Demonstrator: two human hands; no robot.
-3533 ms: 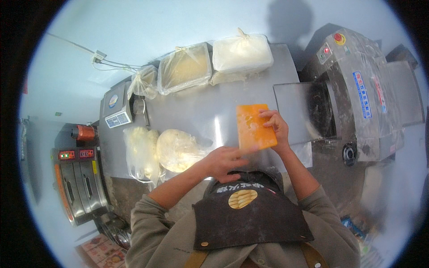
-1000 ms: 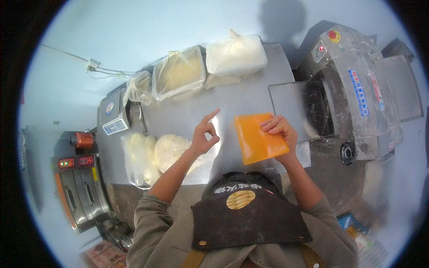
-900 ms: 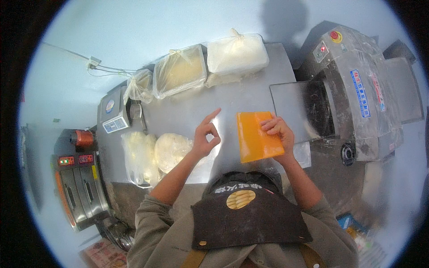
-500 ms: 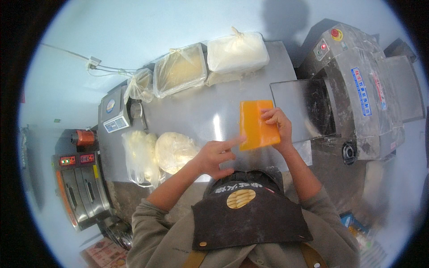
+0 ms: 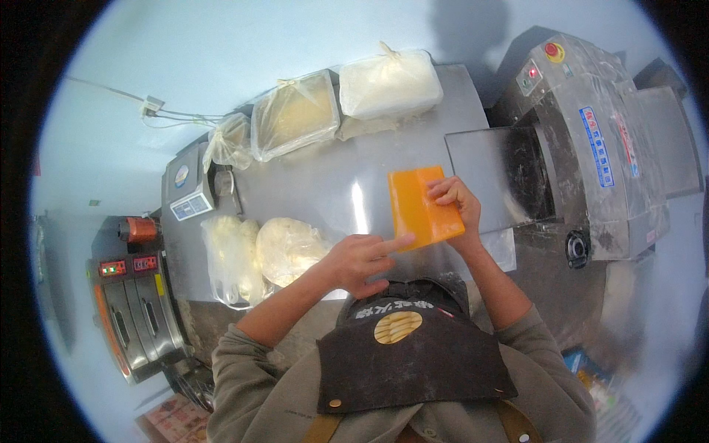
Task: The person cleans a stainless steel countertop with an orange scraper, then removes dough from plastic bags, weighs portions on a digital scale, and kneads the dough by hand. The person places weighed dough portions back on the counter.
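Observation:
An orange rectangular slab (image 5: 413, 207), glossy with pale smudges, is upright-ish in my right hand (image 5: 461, 210), whose fingers curl over its right part. My left hand (image 5: 362, 262) is at the slab's lower left, index finger stretched to that corner and the other fingers loosely bent apart, holding nothing. Beneath both hands is the steel table (image 5: 332, 177). Left of my left hand lie a clear bag of pale lumpy contents (image 5: 233, 251) and a round pale dough-like mass (image 5: 284, 247) under plastic.
Bagged tubs (image 5: 295, 114) (image 5: 388, 88) and a small bag (image 5: 230, 144) line the back. A scale (image 5: 188, 184) is left. A steel machine (image 5: 598, 162) with a dark tray (image 5: 491, 177) is right. A stacked orange-trimmed appliance (image 5: 136, 317) stands far left.
Since a second ago my left hand has swung from pointing upward down and right to the slab's lower corner. My right hand has raised the slab slightly, still gripping it.

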